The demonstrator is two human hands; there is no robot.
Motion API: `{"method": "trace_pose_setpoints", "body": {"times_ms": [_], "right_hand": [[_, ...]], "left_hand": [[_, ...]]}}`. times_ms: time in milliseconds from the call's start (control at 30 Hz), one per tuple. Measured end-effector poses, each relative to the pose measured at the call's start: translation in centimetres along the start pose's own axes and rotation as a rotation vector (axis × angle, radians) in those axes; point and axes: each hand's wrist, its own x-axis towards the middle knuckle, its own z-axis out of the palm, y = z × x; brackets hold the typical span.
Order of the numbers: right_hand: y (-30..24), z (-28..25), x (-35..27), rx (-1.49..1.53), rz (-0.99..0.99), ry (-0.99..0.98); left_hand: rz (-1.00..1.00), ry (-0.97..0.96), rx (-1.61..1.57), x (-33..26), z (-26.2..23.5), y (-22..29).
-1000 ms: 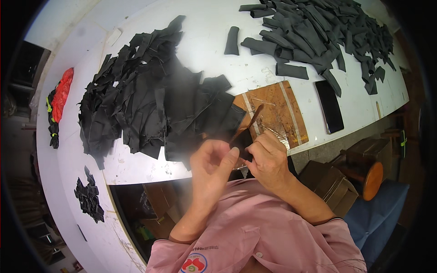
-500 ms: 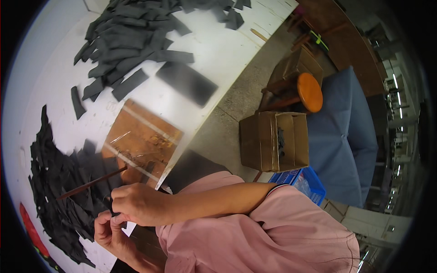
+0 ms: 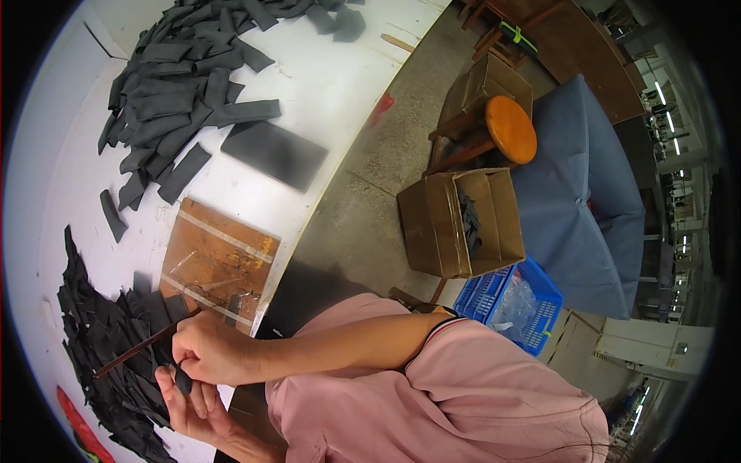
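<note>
Close together at the table's near side, both my hands work on a small dark grey fabric strip (image 3: 183,380). My right hand (image 3: 220,351) is closed, its fingers pinching at the strip. Below it, my left hand (image 3: 193,409) has its fingers bent around the strip's lower part; much of the strip is hidden. A thin reddish-brown stick (image 3: 127,356) runs above a loose heap of dark fabric strips (image 3: 108,386), its one end disappearing behind my right hand. Beyond the hands, a worn brown board (image 3: 220,251) with clear tape lies on the white table (image 3: 347,81).
Flat grey fabric pieces (image 3: 162,100) are piled farther along the table, beside a dark rectangular slab (image 3: 274,154). To the right on the floor stand an open cardboard box (image 3: 428,231), a round-topped wooden stool (image 3: 511,130) and a blue plastic basket (image 3: 540,309). Red cloth (image 3: 81,428) shows at lower left.
The view has shifted, so the table's things sit lower and farther left. My left fingers have opened out somewhat, and the dark strip shows more between the hands.
</note>
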Motion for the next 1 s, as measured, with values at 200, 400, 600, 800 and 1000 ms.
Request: {"method": "trace_pose_setpoints", "body": {"times_ms": [200,400,600,800,1000], "right_hand": [[0.2,-1.5,0.0,0.627,0.571,-0.409],[0.6,-0.7,0.0,0.487,0.352,-0.380],[-1.0,-0.7,0.6,0.584,0.548,-0.431],[-0.1,-1.7,0.8,0.092,-0.013,-0.275],[-5.0,-1.3,1.8,-0.119,-0.137,-0.271]], "left_hand": [[0.104,0.170,0.377,0.4,-2.3,-0.9],[0.500,0.387,0.669,1.1,-2.6,-3.0],[-0.131,-0.213,-0.319,-0.8,-0.8,0.5],[0.297,0.256,0.643,-0.9,2.4,-1.6],[0.423,0.234,0.545,-1.1,3.1,0.0]]}}
